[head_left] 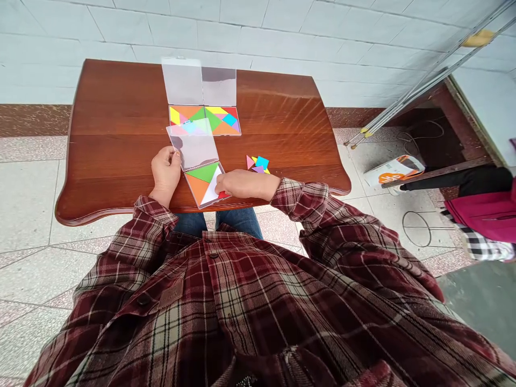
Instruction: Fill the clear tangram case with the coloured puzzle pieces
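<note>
A tangram case (200,206) lies near the table's front edge, its clear lid (197,148) swung back. Inside it are a green triangle (205,171) and an orange triangle (195,186), with white base showing beside them. My left hand (164,171) is closed, thumb and fingers at the lid's left edge. Over the right side of the case is my right hand (244,184), its fingers closed on a red tangram piece (223,195), partly hidden. Loose tangram pieces (262,162) in pink, blue, yellow and purple lie beyond my right wrist.
Two filled tangram cases (223,120) with raised clear lids stand side by side farther back on the brown wooden table (121,134). A tiled wall (274,37) runs behind. On the floor to the right are a white and orange bag (389,171) and crutches (374,126).
</note>
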Demonstrator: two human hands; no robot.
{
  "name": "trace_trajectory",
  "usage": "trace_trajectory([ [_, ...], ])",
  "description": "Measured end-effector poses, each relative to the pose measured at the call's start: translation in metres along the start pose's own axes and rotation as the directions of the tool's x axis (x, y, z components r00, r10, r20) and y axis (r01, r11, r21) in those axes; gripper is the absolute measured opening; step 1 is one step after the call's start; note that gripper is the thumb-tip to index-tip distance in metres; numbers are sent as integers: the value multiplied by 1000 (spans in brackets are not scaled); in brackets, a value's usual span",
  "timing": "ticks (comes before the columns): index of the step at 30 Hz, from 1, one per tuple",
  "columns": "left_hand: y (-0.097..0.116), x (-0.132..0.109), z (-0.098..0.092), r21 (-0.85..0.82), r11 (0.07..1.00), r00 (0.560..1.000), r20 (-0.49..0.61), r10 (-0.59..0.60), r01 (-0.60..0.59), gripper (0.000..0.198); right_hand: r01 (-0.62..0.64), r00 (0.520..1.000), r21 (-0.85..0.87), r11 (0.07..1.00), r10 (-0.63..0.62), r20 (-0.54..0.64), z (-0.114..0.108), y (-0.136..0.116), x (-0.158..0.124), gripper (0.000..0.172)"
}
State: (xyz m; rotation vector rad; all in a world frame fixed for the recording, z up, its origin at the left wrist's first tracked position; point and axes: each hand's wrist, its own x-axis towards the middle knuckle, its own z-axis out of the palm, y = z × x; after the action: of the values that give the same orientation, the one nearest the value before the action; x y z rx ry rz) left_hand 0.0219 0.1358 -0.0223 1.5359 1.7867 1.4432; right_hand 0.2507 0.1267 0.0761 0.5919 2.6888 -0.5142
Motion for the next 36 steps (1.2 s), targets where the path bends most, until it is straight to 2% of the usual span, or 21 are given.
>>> trace_trajectory([
  [4, -1, 0, 0, 8, 1000, 1000, 5, -2, 2, 18, 9, 1000, -45, 999, -10, -2, -2, -6, -2, 20],
  [13, -2, 0, 0, 8, 1000, 1000, -11, 12, -12, 18, 15, 1000, -121, 993, -18, -25, 5, -2, -9, 26],
  [18, -3, 0, 1, 29, 1000, 1000, -5, 12, -12, 21, -2, 991, -63, 998, -6, -132, 10, 8, -12, 34],
  [21, -4, 1, 1, 44, 999, 1000, 4, 21, -22, 22, -37, 985, -27, 999, 32, -167, 11, 14, -10, 33],
  [24, -3, 1, 0, 44, 999, 1000, 4, 27, -27, 23, 9, 988, -21, 1000, -12, -155, 13, 15, -7, 31],
  [27, -3, 0, 0, 31, 999, 1000, 7, 25, -25, 23, 38, 993, -16, 999, -40, -114, 14, 10, -7, 21],
  [30, -3, 0, 1, 27, 999, 1000, 11, 20, -20, 22, -4, 995, -22, 1000, 2, -97, 14, 5, -10, 14],
  [36, -2, 1, 0, 27, 1000, 1000, 8, 16, -16, 20, -64, 991, -26, 998, 61, -119, 16, 1, -9, 14],
])
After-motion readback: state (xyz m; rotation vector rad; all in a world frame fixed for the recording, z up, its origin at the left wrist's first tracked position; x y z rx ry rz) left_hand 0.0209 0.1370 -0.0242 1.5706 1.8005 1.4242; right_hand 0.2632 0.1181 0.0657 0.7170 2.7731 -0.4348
